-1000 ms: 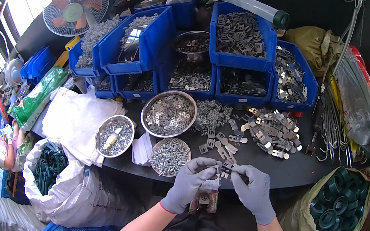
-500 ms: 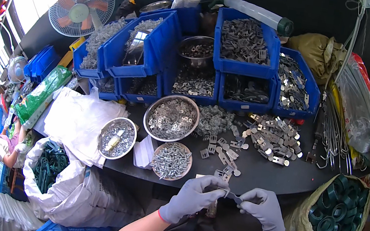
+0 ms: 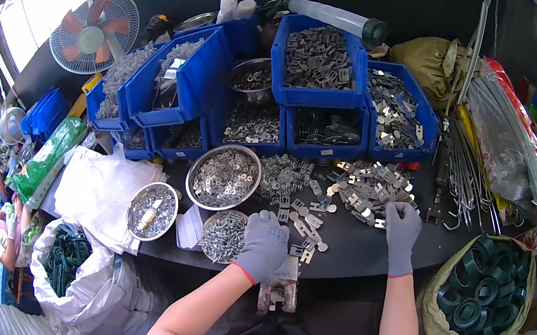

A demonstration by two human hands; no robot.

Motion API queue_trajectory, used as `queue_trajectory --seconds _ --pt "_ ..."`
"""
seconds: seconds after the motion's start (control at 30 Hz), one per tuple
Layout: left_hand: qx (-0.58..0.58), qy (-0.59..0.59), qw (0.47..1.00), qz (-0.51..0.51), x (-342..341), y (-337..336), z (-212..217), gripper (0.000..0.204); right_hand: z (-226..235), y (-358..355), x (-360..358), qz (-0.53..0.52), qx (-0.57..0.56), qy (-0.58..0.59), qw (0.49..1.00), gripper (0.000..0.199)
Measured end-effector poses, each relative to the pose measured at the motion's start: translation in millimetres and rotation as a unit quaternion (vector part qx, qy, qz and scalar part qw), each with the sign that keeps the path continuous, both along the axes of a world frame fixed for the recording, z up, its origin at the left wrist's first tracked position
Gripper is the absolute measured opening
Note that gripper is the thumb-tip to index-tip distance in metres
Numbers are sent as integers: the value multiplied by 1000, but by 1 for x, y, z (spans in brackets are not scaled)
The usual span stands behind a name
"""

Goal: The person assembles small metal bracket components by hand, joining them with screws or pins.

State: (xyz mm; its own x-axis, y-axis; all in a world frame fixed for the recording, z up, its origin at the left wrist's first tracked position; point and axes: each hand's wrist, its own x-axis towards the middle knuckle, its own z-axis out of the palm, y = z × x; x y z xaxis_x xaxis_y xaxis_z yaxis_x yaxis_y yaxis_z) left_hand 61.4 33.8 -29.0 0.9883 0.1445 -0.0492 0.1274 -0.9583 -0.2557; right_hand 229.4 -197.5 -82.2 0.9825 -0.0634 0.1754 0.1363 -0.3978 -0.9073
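My left hand [image 3: 264,243], in a grey glove, is at the right rim of a small bowl of screws [image 3: 223,234]. Its fingers curl away under the back of the hand, so anything in them is hidden. Farther right, my gloved right hand [image 3: 401,238] reaches to the near right edge of a pile of flat metal clips [image 3: 368,190]. Those fingertips are drawn together among the clips; what they pinch cannot be made out. Between the hands lie several linked-looking metal pieces [image 3: 305,222]. A small metal fixture [image 3: 279,290] stands at the table's front edge.
Blue bins [image 3: 316,94] of metal parts are stacked at the back. A steel bowl of washers [image 3: 223,175] and a smaller bowl [image 3: 153,211] stand left. Sacks of green straps [image 3: 67,254] and green rings [image 3: 478,295] flank me. Hooked rods [image 3: 477,174] lie right.
My hands were together at the table edge around a small flat metal piece. They have parted: the left moved up beside the screws, the right out to the clip pile. The view has shifted.
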Motion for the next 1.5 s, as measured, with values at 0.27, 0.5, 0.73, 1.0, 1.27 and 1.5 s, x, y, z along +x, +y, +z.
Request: queue_trajectory --seconds 0.27,0.5,0.73,1.0,1.27,1.5 --pt "11 -21 1000 -2 -1 10 -19 18 34 49 -62 86 -89 -172 977 22" --pt "-41 11 999 9 9 -3 4 17 14 99 -44 219 -288 -191 913 21" --pt "-129 -51 990 -4 -9 0 7 21 13 85 -56 305 -428 -172 833 20" --pt "-913 -124 377 97 -38 0 -11 41 18 65 -57 269 -248 -173 914 18" --pt "-952 -133 233 146 -62 0 7 42 20 109 -62 234 -438 -102 862 33" --pt "-887 -182 392 162 -69 -5 15 38 7 76 -60 272 -276 -102 916 18"
